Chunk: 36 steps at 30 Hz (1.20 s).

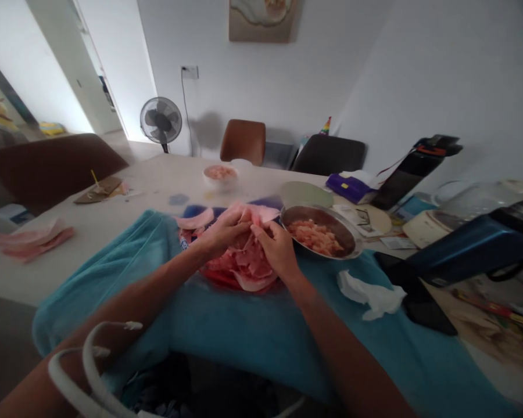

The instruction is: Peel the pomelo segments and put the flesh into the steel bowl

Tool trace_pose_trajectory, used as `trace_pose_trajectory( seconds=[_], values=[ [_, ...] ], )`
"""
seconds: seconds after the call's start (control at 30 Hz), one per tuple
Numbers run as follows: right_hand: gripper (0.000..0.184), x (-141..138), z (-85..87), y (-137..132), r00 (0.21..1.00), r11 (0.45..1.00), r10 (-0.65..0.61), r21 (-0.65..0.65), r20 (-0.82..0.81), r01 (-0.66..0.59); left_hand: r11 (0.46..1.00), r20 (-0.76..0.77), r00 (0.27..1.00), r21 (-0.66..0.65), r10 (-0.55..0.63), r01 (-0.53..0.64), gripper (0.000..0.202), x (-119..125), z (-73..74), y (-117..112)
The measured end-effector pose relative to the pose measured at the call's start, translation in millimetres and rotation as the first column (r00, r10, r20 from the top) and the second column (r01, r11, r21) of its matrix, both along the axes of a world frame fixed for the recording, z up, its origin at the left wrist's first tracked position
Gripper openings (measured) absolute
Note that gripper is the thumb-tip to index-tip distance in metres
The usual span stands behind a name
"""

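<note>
Pink material pinched between 2 hands, nearby paper with print unreadably small

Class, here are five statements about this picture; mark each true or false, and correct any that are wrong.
1. The left hand and right hand are both at the pink pieces. True.
2. The metal bowl has nothing in it. False: it holds pinkish-orange chunks.
3. The crumpled white tissue lies on the teal towel. True.
4. The white bowl stands nearer the person than the metal bowl. False: it stands farther off.
5. The fan is at the right edge of the picture. False: it is left of centre.
</note>
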State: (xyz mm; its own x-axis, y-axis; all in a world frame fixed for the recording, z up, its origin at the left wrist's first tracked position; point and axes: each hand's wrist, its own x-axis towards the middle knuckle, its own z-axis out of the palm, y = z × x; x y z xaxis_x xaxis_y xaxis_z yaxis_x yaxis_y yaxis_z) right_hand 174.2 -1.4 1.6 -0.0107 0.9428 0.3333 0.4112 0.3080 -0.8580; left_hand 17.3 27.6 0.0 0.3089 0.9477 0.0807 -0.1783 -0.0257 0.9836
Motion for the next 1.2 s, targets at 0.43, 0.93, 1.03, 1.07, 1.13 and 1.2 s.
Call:
trace_pose_trajectory(
  seconds=[0.43,0.93,1.03,1.07,1.13,1.2],
  values=[
    [0.012,-12.4,-0.9,3.3,0.989,0.989,0.103,-0.118,0.103,-0.091,0.926,-0.228,0.912,0.249,0.342,-0.285,0.01,6.2,9.3,-13.3],
    [0.022,-0.6,6.9,-1.1,0.986,0.98,0.152,-0.117,-0.069,-0.159,0.958,0.139,0.979,-0.226,-0.149,0.178,0.016,-14.8,18.2,-8.9],
    [0.018,3.9,8.0,-4.0,0.964,0.943,0.225,-0.216,-0.141,-0.252,0.893,0.219,0.946,-0.334,-0.237,0.301,0.014,-21.9,21.9,-8.7],
    [0.017,5.8,8.2,-4.7,0.958,0.932,0.239,-0.238,-0.161,-0.272,0.885,0.222,0.944,-0.347,-0.245,0.311,0.013,-23.0,22.1,-9.1],
    [0.016,10.2,9.4,-4.7,0.952,0.925,0.243,-0.251,-0.184,-0.284,0.886,0.207,0.948,-0.351,-0.241,0.302,0.014,-24.0,21.3,-9.2],
    [0.016,14.7,11.8,-3.4,0.957,0.939,0.223,-0.222,-0.185,-0.262,0.899,0.194,0.955,-0.338,-0.224,0.28,0.018,-23.7,19.0,-8.1]
  ],
)
